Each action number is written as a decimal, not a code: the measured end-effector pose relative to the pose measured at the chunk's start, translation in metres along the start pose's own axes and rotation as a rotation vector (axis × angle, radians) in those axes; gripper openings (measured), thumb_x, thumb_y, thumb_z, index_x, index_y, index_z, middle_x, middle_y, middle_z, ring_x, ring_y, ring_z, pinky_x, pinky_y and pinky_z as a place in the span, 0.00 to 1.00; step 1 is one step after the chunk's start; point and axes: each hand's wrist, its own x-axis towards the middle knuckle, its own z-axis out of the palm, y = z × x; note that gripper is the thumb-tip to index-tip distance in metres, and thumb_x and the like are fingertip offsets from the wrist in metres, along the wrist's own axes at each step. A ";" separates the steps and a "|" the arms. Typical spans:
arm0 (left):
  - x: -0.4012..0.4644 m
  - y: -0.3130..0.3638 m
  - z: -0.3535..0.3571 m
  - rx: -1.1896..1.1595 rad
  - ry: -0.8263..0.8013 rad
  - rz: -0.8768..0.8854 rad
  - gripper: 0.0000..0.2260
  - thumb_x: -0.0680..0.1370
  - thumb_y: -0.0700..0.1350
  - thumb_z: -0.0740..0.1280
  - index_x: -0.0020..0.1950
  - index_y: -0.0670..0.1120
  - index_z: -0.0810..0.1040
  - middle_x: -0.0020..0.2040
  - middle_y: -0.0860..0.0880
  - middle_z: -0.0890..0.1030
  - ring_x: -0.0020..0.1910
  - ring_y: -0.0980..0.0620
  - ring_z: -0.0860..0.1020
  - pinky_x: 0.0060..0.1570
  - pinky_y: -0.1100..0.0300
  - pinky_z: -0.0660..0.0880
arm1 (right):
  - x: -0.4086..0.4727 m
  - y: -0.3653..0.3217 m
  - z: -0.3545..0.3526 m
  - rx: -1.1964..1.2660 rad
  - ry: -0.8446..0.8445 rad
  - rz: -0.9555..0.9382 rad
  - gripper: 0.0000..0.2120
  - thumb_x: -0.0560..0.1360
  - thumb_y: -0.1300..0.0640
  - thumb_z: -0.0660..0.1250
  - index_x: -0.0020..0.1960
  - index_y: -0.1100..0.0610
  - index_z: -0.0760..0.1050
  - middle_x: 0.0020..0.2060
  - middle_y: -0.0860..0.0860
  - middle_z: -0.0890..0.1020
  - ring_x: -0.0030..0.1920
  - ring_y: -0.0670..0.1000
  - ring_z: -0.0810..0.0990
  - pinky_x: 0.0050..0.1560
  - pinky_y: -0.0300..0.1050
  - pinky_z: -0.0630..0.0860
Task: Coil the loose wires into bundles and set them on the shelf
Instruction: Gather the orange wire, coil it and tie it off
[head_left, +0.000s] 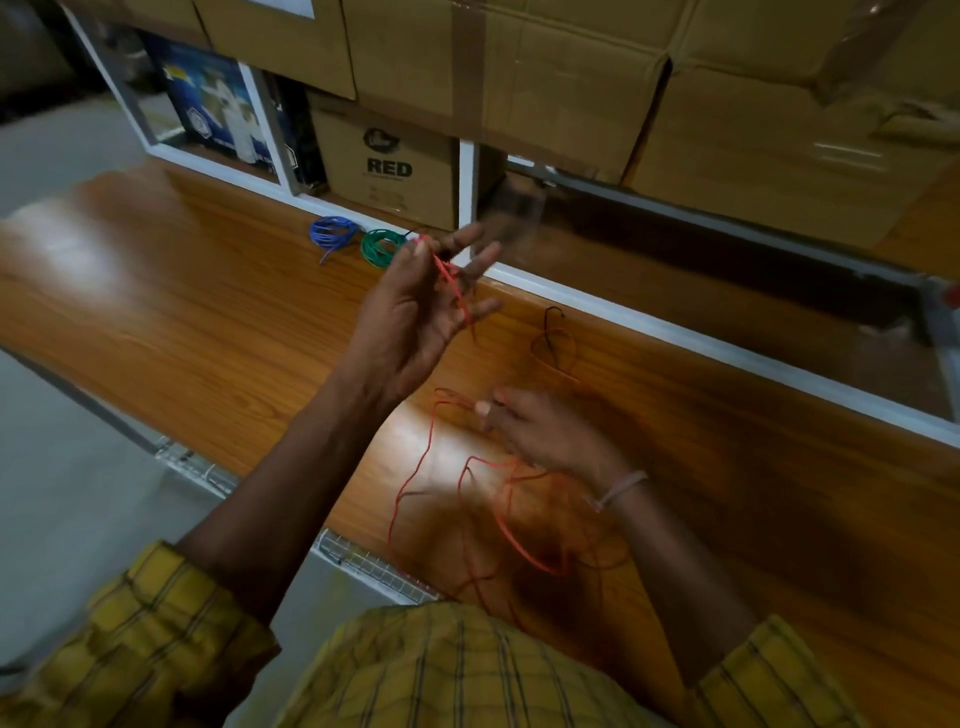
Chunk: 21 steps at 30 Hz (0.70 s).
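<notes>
At a glossy orange-brown wooden worktop (208, 291), I raise my left hand (415, 317) with its fingers spread, a thin red wire (452, 275) running across them and pinched near the fingertips. My right hand (545, 431), a pale band at the wrist, sits lower, just above the worktop, its grip closed on the same red wire, thumb and fingertips together. The rest of the wire trails in loose loops over the near edge of the worktop toward my yellow checked shirt (441, 670). Farther back, a coiled blue wire bundle (332, 232) and a coiled green wire bundle (382, 245) lie side by side, just in front of a brown cardboard box printed "RED" (389, 171) on the white-framed shelf (470, 182).
</notes>
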 end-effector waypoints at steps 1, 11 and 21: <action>0.000 -0.005 0.000 0.181 0.077 0.038 0.13 0.89 0.49 0.54 0.64 0.44 0.74 0.73 0.41 0.77 0.77 0.37 0.72 0.75 0.29 0.65 | -0.004 0.000 0.000 -0.112 -0.026 -0.072 0.09 0.83 0.50 0.64 0.51 0.56 0.76 0.34 0.50 0.79 0.33 0.49 0.78 0.35 0.48 0.73; -0.015 -0.055 0.005 1.633 -0.173 0.336 0.10 0.89 0.44 0.54 0.61 0.40 0.71 0.56 0.40 0.78 0.52 0.41 0.77 0.51 0.42 0.74 | -0.060 0.006 -0.092 0.017 -0.196 -0.182 0.11 0.74 0.58 0.78 0.54 0.55 0.80 0.33 0.53 0.75 0.32 0.44 0.72 0.35 0.40 0.69; -0.044 -0.037 0.011 1.377 -0.266 -0.390 0.09 0.89 0.46 0.56 0.55 0.42 0.72 0.40 0.45 0.81 0.32 0.50 0.73 0.34 0.58 0.69 | -0.057 0.044 -0.098 -0.191 0.238 -0.117 0.05 0.76 0.62 0.72 0.47 0.56 0.77 0.35 0.51 0.76 0.32 0.42 0.70 0.34 0.33 0.68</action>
